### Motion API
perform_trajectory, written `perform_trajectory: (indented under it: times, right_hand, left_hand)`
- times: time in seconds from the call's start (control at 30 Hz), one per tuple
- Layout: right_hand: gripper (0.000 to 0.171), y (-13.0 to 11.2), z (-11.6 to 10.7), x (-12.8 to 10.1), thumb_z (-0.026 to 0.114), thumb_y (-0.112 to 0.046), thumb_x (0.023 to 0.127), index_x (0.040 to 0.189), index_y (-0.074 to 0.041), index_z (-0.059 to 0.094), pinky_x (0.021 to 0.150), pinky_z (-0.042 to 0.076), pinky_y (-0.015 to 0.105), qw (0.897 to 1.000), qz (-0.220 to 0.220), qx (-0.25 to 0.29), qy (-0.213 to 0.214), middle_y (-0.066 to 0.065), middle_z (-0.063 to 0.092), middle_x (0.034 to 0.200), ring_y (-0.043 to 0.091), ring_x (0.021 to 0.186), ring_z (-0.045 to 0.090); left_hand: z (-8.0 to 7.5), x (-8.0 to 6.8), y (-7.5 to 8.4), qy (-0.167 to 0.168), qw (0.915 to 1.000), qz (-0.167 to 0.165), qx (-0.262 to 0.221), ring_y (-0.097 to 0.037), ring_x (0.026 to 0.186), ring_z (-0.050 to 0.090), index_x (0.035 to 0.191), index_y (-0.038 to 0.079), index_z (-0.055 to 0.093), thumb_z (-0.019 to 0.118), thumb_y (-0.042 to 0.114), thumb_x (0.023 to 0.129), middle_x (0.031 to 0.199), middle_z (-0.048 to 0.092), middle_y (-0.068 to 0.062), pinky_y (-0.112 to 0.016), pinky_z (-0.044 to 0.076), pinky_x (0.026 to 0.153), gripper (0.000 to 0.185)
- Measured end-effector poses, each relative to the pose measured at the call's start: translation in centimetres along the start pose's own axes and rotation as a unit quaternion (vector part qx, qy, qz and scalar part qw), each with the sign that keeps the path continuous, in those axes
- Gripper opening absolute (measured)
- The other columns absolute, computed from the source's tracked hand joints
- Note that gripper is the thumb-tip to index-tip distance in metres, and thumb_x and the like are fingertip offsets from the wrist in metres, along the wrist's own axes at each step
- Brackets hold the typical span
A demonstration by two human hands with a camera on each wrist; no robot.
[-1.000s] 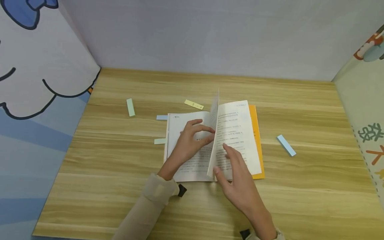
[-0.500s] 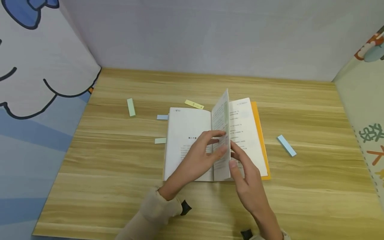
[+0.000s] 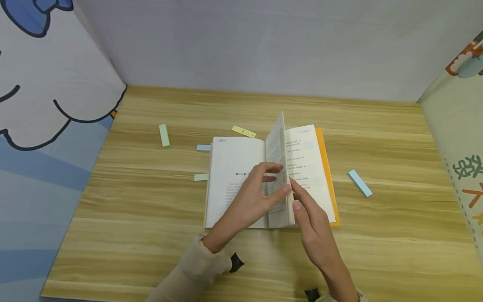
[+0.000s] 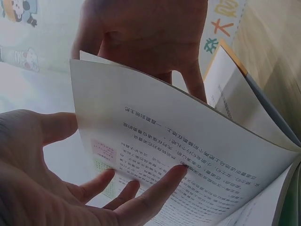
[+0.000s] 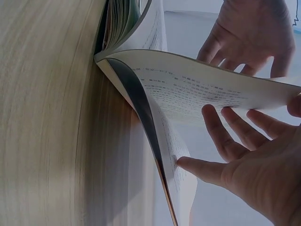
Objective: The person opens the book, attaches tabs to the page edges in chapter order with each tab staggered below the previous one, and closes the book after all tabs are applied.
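An open book (image 3: pixel 235 153) lies on the wooden table, its orange cover (image 3: pixel 327 176) showing along the right side. A small group of pages (image 3: pixel 274 144) stands nearly upright at the middle. My left hand (image 3: pixel 247 205) touches their left face with spread fingertips (image 4: pixel 176 176), its thumb at the outer edge. On the other side, the fingers (image 5: pixel 218 132) of my right hand (image 3: pixel 317 230) lie against the pages' right face, and one finger reaches down to the page below. The right thumb is close to the upright pages' outer edge.
A blue tab (image 3: pixel 203 147) and a green tab (image 3: pixel 201 177) stick out from the book's left edge. Around it lie a green strip (image 3: pixel 164 135), a yellow strip (image 3: pixel 243 131) and a blue strip (image 3: pixel 360 183). A pale wall (image 3: pixel 264 50) rises behind the table.
The upright pages have swung right and the left page has come into fuller view. Both hands have moved right, and the right hand has come up against the upright pages.
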State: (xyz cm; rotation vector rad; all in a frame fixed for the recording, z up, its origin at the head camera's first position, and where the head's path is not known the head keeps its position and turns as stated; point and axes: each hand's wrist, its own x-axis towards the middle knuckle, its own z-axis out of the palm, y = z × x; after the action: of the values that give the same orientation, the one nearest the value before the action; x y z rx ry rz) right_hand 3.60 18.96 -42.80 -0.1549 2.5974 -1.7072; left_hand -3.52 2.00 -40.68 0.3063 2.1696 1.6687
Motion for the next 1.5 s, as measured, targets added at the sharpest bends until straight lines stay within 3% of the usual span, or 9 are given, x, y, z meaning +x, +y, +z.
perform_trajectory:
  times: [0.17,0.37,0.43,0.6,0.73,0.83,0.97,1.27,1.5]
  right_hand:
    - [0.047,0.0,-0.1,-0.1,0.034,-0.022,0.115,0.162,-0.02,0.04,0.113,0.044,0.06,1.0,0.008,-0.005,-0.01,0.01,0.048,0.162,0.034,0.147,0.048]
    - [0.047,-0.2,0.0,0.1,0.039,-0.019,0.114,0.161,-0.021,0.041,0.111,0.046,0.023,1.0,-0.002,-0.022,-0.005,0.009,0.055,0.156,0.025,0.143,0.053]
    - [0.047,-0.4,0.1,0.1,0.039,-0.017,0.113,0.16,-0.024,0.042,0.112,0.046,0.025,1.0,0.008,-0.014,0.007,0.009,0.057,0.154,0.024,0.142,0.054]
    - [0.056,-0.6,0.0,0.1,0.041,-0.004,0.109,0.16,-0.024,0.041,0.116,0.044,0.053,0.997,0.035,-0.005,0.074,0.011,0.062,0.147,0.024,0.137,0.059]
    - [0.067,0.0,-0.2,0.0,0.045,0.006,0.102,0.161,-0.024,0.04,0.118,0.042,0.026,0.991,0.011,-0.063,0.116,0.008,0.056,0.154,0.024,0.142,0.054]
    - [0.066,0.8,-0.3,-0.1,0.048,0.01,0.099,0.154,-0.025,0.053,0.096,0.047,0.012,0.983,-0.021,-0.127,0.127,0.011,0.055,0.154,0.027,0.136,0.056]
    - [0.057,1.8,-0.5,-0.5,0.051,0.01,0.097,0.142,-0.022,0.066,0.075,0.045,0.022,0.972,-0.035,-0.19,0.134,0.019,0.058,0.147,0.03,0.121,0.061]
    - [0.048,3.6,-1.0,-1.0,0.054,0.006,0.098,0.141,-0.012,0.066,0.094,0.049,0.048,0.968,0.007,-0.217,0.125,0.023,0.052,0.148,0.037,0.128,0.056]
    - [0.041,4.4,-0.9,-1.2,0.056,0.003,0.098,0.136,-0.007,0.069,0.085,0.048,0.048,0.963,0.022,-0.239,0.118,0.026,0.048,0.151,0.036,0.109,0.055]
  left_hand:
    - [-0.2,-0.1,0.0,0.0,0.9999,-0.004,-0.012,-0.037,0.139,0.051,0.151,0.003,0.044,0.066,0.033,0.101,0.156,0.044,-0.015,-0.06,0.047,0.11,0.062]
    - [-0.2,-0.1,0.1,0.001,0.9999,-0.007,-0.008,-0.035,0.138,0.052,0.151,0.004,0.044,0.065,0.031,0.102,0.155,0.046,-0.013,-0.057,0.048,0.11,0.059]
    - [-0.3,-0.2,0.1,-0.001,0.9999,-0.005,-0.009,-0.035,0.138,0.053,0.15,0.005,0.045,0.063,0.029,0.103,0.155,0.047,-0.013,-0.055,0.049,0.11,0.056]
    - [-1.1,-0.7,0.0,0.003,0.9996,-0.001,-0.027,-0.033,0.136,0.058,0.149,0.007,0.048,0.059,0.024,0.106,0.151,0.052,-0.012,-0.049,0.056,0.103,0.047]
    - [-1.9,-1.3,-0.4,0.013,0.9981,-0.006,-0.059,-0.032,0.133,0.06,0.147,0.009,0.051,0.057,0.02,0.106,0.149,0.054,-0.01,-0.044,0.06,0.097,0.043]
    - [-2.5,-1.8,-0.8,0.024,0.9961,-0.013,-0.085,-0.032,0.13,0.062,0.147,0.009,0.05,0.055,0.019,0.107,0.149,0.054,-0.011,-0.041,0.062,0.092,0.042]
    - [-3.5,-2.7,-1.5,0.048,0.9945,-0.014,-0.092,-0.032,0.124,0.066,0.146,0.008,0.051,0.052,0.016,0.108,0.145,0.055,-0.015,-0.038,0.062,0.089,0.039]
    - [-5.6,-4.9,-3.5,0.148,0.987,-0.062,-0.009,-0.03,0.115,0.069,0.145,0.007,0.056,0.052,0.012,0.107,0.132,0.064,-0.017,-0.041,0.058,0.089,0.039]
    - [-5.8,-5.3,-5.1,0.191,0.9671,-0.098,0.137,-0.031,0.112,0.066,0.156,0.004,0.043,0.06,0.01,0.103,0.136,0.062,-0.018,-0.045,0.058,0.087,0.056]
